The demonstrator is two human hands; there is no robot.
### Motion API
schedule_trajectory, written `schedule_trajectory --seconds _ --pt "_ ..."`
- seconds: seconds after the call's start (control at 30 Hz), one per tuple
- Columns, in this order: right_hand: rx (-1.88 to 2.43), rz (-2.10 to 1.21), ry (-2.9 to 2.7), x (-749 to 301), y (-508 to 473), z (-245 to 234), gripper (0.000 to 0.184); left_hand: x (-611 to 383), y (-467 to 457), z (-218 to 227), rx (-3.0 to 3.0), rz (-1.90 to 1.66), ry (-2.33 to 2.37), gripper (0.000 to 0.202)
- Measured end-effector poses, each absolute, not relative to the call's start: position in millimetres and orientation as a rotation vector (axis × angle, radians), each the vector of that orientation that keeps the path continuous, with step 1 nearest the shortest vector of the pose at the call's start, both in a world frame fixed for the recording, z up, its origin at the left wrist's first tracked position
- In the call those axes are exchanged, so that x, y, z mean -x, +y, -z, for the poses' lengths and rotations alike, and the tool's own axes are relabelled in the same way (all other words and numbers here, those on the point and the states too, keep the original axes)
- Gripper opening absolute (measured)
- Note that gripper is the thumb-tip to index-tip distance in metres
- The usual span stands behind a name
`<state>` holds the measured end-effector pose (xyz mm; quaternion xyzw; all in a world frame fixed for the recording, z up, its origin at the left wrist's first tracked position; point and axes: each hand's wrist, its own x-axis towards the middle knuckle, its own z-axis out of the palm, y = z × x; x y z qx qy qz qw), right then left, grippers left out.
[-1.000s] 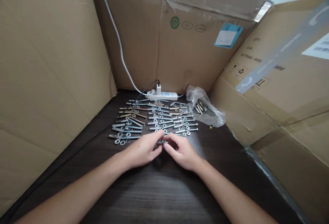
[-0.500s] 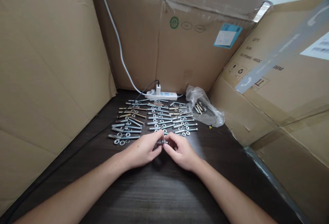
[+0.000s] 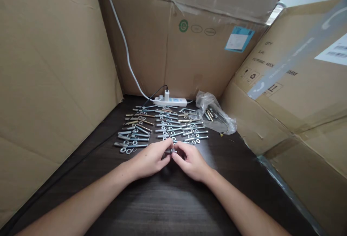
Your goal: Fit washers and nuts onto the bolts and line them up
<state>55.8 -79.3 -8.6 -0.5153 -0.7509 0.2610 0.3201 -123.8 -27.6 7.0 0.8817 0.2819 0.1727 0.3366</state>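
Note:
My left hand (image 3: 151,158) and my right hand (image 3: 189,161) meet over the dark wooden table (image 3: 168,203). Both pinch a small metal bolt (image 3: 170,151) held crosswise between their fingertips. Just beyond the hands lie rows of metal bolts and washers (image 3: 162,125), laid out side by side. A few loose washers (image 3: 128,150) sit at the near left end of the rows.
A white power strip (image 3: 170,102) with a plugged charger and white cable (image 3: 123,41) lies at the back. A clear plastic bag (image 3: 215,115) with more bolts sits at the right. Cardboard boxes (image 3: 51,69) wall in the table on the left, back and right.
Both hands stay pinched on the bolt in the same spot; the fingers shift only slightly. The view tilts a little.

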Motion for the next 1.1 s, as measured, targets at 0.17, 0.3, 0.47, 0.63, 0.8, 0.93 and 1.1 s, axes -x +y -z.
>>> schedule_trajectory --seconds 0.17,0.3,0.47,0.63,0.8,0.93,1.1 --pt "1.342 -0.658 -2.0 -55 -78 11 0.016 124 -29 -7 -2.298 -0.469 0.738 0.008" --pt "1.352 -0.593 -1.977 -56 -77 12 0.022 124 -28 -8 -2.28 -0.483 0.73 0.01" --pt "1.387 -0.501 -1.781 -60 -76 8 0.024 124 -27 -10 -2.307 -0.522 0.775 0.017" --pt "1.407 -0.411 -1.597 -64 -74 7 0.029 123 -24 -7 -2.378 -0.514 0.795 0.022" --pt "1.427 -0.454 -1.564 -64 -73 11 0.039 123 -23 -3 -2.395 -0.51 0.785 0.018" --pt "1.335 -0.579 -1.578 -60 -72 13 0.027 122 -22 -3 -2.373 -0.518 0.842 0.018" --pt "1.317 -0.541 -1.676 -50 -74 12 0.018 120 -22 -1 -2.362 -0.575 0.859 0.022"
